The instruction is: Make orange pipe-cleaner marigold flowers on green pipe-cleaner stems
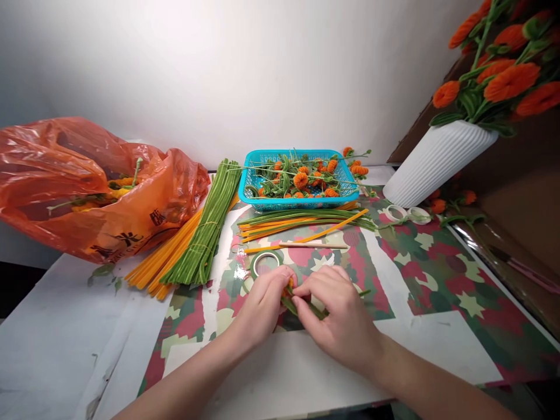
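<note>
Bag [144,216]: stood left of the grip; vase [437,163], right and beyond; basket [301,203], straight beyond. Left hand [262,303] and right hand [341,315]: both pinched 1 orange-green piece [289,304], held between them. Tape [254,267]: 1 roll, lay just beyond the left hand.

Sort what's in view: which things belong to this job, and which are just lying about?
Seemingly for the job: orange-and-green piece in the fingers, tape roll, green stems, orange stems, flower basket.

Seemingly lying about: white vase, plastic bag.
</note>
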Action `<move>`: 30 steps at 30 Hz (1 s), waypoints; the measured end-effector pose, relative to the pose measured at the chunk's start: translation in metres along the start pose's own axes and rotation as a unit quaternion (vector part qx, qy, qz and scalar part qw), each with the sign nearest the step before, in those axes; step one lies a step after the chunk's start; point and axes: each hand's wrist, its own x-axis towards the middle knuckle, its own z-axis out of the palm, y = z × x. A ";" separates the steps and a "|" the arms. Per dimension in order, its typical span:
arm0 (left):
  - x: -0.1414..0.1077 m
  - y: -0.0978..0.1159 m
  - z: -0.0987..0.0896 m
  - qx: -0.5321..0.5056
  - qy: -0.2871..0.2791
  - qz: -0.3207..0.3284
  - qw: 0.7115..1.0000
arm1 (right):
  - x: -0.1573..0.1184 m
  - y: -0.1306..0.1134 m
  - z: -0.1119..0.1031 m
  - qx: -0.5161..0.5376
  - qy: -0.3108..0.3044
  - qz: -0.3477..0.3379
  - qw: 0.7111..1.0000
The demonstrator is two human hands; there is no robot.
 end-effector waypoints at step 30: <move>0.006 0.001 -0.010 0.074 0.008 -0.023 0.997 | 0.000 0.012 -0.002 -0.234 -0.011 -0.161 0.959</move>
